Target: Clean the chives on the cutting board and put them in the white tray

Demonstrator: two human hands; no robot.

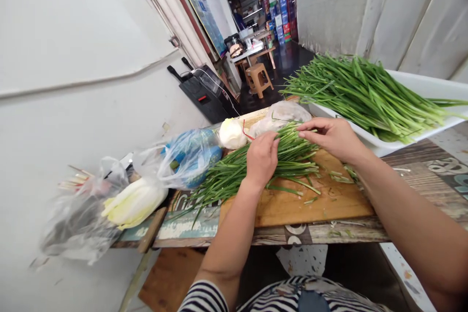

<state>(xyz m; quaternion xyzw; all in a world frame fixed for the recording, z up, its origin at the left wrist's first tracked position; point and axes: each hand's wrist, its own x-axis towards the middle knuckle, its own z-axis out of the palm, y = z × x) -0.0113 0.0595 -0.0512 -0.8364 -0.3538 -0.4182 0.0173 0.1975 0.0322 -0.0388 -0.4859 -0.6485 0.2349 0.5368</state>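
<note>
A loose bunch of green garlic chives (230,168) lies across a wooden cutting board (325,204), its cut stem ends towards the right. My left hand (261,158) rests on the middle of the bunch, fingers curled around some stalks. At the stem ends, my right hand (331,137) has thumb and fingers pinched together at the tips of a few stalks. Short bits of cut stem (340,176) are scattered on the board beside the bunch.
A white tub (398,80) heaped with more chives (365,97) stands to the right. Behind the board are a white bulb-shaped vegetable (233,134) and a clear plastic bag (281,116). At left lie a napa cabbage (137,202), a bagged blue item (193,156) and a knife handle (151,231).
</note>
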